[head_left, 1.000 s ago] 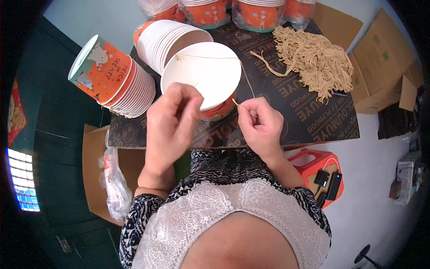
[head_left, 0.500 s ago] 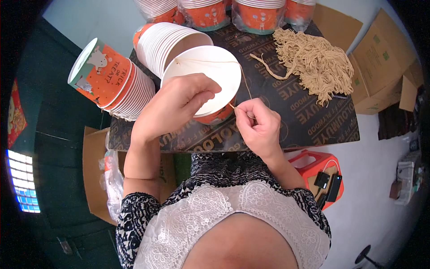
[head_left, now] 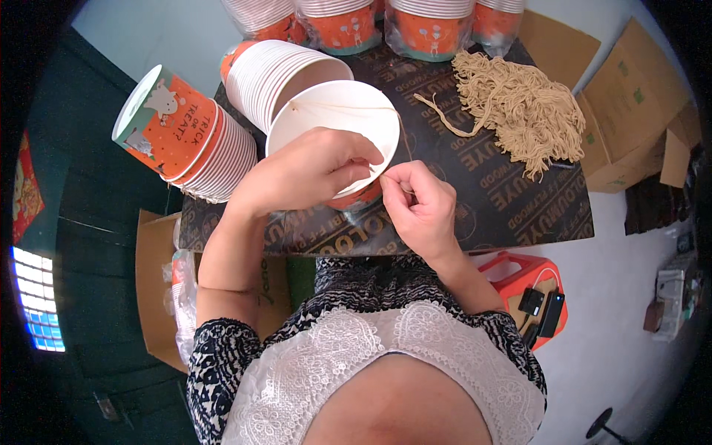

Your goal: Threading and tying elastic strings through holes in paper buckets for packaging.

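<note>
A white-lined orange paper tub (head_left: pixel 297 130) stands tilted near the table's front edge, its mouth facing me. Thin tan string (head_left: pixel 348 109) runs across the inside from a spot on the far-left wall and over the right rim. My left hand (head_left: pixel 315 167) reaches over the mouth, thumb and fingers pinched together just inside the right rim; what they grip is too small to make out. Outside that rim my right hand (head_left: pixel 421 204) is closed, pinching the string between thumb and forefinger. Both sets of fingertips nearly meet at the rim.
Nested tubs (head_left: pixel 271 74) lie behind, and another stack (head_left: pixel 185 122) leans at the left edge. Wrapped stacks (head_left: pixel 426 30) stand at the back. A heap of tan strings (head_left: pixel 519 111) covers the right of the dark table (head_left: pixel 534 215). A red stool (head_left: pixel 545 263) stands below right.
My left hand has shifted right, from the middle of the mouth to the right rim. My right hand has moved slightly left, closer to the tub.
</note>
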A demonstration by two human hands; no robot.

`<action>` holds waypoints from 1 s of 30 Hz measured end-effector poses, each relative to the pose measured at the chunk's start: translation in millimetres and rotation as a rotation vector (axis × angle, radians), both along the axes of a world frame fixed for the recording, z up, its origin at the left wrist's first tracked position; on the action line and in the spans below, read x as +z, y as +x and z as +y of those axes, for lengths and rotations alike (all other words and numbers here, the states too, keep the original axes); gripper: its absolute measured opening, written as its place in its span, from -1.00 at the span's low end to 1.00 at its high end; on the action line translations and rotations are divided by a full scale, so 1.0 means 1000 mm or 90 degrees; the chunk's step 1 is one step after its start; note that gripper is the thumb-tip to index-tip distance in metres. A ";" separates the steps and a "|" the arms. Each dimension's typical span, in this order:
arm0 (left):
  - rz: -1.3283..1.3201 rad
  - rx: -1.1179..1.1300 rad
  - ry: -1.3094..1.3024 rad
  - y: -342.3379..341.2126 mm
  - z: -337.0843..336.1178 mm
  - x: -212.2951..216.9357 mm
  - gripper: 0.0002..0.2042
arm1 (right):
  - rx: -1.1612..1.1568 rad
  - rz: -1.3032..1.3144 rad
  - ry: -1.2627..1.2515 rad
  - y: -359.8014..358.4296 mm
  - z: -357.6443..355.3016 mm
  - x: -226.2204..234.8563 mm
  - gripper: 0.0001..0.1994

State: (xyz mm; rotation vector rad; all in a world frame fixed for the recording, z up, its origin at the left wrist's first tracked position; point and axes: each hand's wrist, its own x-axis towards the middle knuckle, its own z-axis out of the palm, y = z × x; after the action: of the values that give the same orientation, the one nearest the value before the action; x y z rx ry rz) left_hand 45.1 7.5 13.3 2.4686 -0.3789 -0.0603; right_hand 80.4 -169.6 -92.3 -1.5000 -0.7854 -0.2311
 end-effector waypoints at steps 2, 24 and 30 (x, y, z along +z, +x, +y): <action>0.036 -0.038 0.003 0.001 -0.001 0.000 -0.88 | -0.001 -0.004 0.003 0.000 0.001 0.000 -0.89; 0.092 0.137 -0.349 -0.023 -0.010 -0.010 -0.87 | 0.025 -0.282 -0.122 0.022 -0.025 0.053 -0.89; 0.092 0.078 -0.442 -0.018 -0.010 -0.011 -0.86 | 0.032 -0.260 -0.121 0.030 -0.019 0.049 -0.91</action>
State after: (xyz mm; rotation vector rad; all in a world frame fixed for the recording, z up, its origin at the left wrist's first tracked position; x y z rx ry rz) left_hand 26.7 -2.7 2.7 1.7829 -0.1467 -0.0450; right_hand 110.0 -188.8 -43.7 -1.6320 -1.1958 -0.4438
